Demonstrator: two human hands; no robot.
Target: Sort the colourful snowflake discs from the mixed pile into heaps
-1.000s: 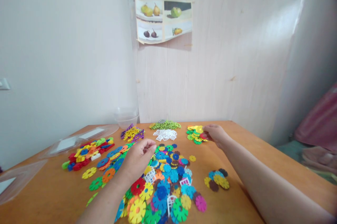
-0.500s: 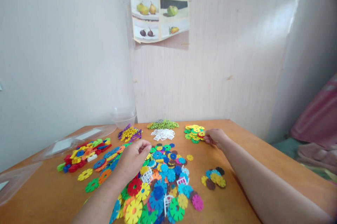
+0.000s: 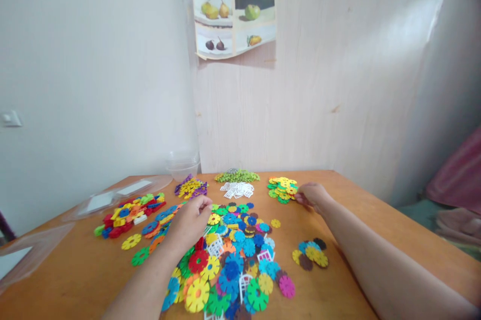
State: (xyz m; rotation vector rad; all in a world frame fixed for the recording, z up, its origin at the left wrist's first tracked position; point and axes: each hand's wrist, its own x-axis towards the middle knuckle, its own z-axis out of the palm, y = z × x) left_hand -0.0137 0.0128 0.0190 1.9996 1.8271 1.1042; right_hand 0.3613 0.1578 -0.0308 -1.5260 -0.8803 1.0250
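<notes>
Left hand (image 3: 191, 220) rests knuckles-up on the near-left edge of the large mixed heap of coloured plastic snowflake discs (image 3: 233, 260) on the orange wooden counter (image 3: 356, 230); fingers curled down into the discs, grip state cannot be told. Right hand (image 3: 313, 196) lies just right of the small pile of yellow, green and red discs (image 3: 282, 190), fingertips touching its edge, fingers loosely curled, nothing visibly pinched.

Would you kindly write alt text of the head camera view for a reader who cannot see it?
A person's left hand rests on a big heap of colourful plastic discs on a wooden table, while the right hand lies beside a small yellow-green pile near the wall. Smaller sorted piles lie around, and a fruit poster hangs above.
</notes>
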